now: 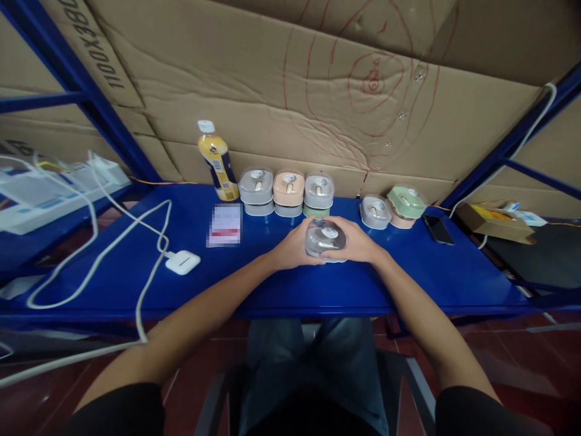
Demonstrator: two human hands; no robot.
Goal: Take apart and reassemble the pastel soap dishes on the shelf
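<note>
A grey box with a clear lid and a round sticker (325, 237) is held between my two hands over the middle of the blue table. My left hand (294, 245) wraps its left side, and my right hand (358, 242) wraps its right side. Behind it stand stacked boxes of the same kind: a grey stack (256, 189), a peach-topped stack (288, 190) and a grey box on a green one (319, 191). To the right are a single grey box (376, 211) and a green box (407, 201) on a peach one.
A yellow bottle (218, 160) stands at the back left beside a blurred card (225, 224). A white earphone case (183, 262) on a white cable (157, 266) lies at left. A phone (439, 230) lies at right, near a cardboard box (494, 223). Cardboard (254, 91) walls the back.
</note>
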